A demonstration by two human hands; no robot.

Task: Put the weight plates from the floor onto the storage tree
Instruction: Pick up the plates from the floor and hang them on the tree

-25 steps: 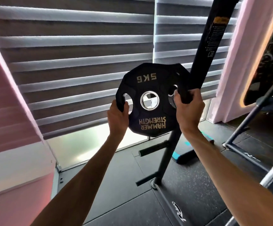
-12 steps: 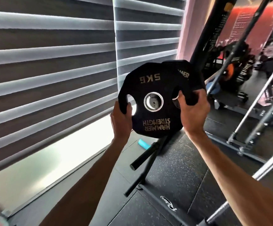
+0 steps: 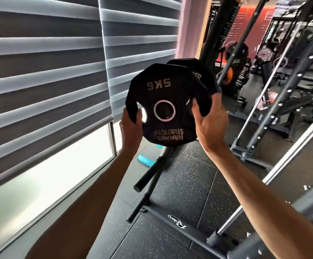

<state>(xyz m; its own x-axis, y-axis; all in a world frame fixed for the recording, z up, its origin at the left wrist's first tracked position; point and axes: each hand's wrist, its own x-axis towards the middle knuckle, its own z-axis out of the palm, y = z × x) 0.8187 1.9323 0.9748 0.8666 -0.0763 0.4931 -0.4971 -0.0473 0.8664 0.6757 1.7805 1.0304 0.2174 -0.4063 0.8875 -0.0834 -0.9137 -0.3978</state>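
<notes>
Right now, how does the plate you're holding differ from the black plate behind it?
The held plate is gripped by the left hand and right hand at its side slots; the rear plate sits by the storage tree. The held plate shows its whole face, lettering upside down; the rear plate is mostly hidden. Both are black with angular rims.

The weight plate [image 3: 163,94] reads "5KG" and "HAMMER STRENGTH" upside down; the base bar [image 3: 159,214] logo is illegible

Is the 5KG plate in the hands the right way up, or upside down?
Upside down: the lettering on the 5KG plate reads inverted. The left hand and the right hand grip it by its side openings.
</notes>
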